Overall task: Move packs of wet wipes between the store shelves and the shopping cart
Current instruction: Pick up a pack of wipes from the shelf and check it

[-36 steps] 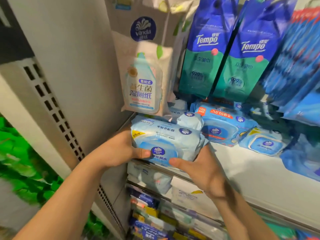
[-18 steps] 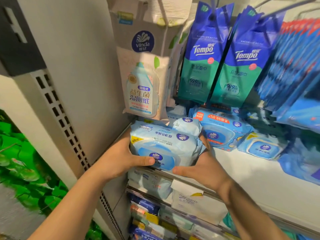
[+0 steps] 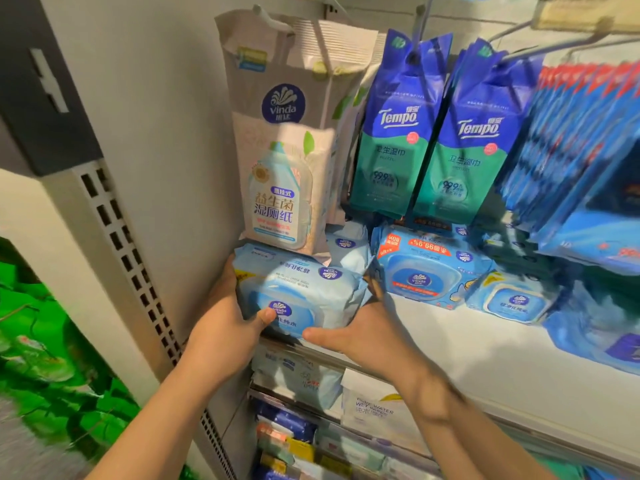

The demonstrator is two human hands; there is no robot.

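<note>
- Pack of wet wipes (image 3: 298, 292): pale blue soft film wrap, pillow-shaped, with a rounded hard flap lid on its front face. It is held at the left end of the white shelf (image 3: 485, 344), at the front edge, just under a hanging beige pouch (image 3: 280, 188); whether its base rests on the shelf cannot be told.
- Left hand (image 3: 221, 327): wrapped round the pack's left end, thumb laid across the front face beside the lid, fingers hidden behind.
- Right hand (image 3: 363, 334): cupped under the pack's right lower corner, thumb pressed along the bottom edge, fingers curled out of sight behind the right end.
- Handling, as judged: moderately heavy for its size, being moist; the body is squashy and gives under pressure; the film is smooth and likely slippery. The short ends are best gripped, with support from below; the lid should be spared pressure.
- Neighbours: a brighter blue lidded pack (image 3: 429, 271) just to the right; two green-and-blue pouches (image 3: 433, 157) hung above it, glossy and flat.
- Lower shelves: further packs stacked, partly blurred.
</note>
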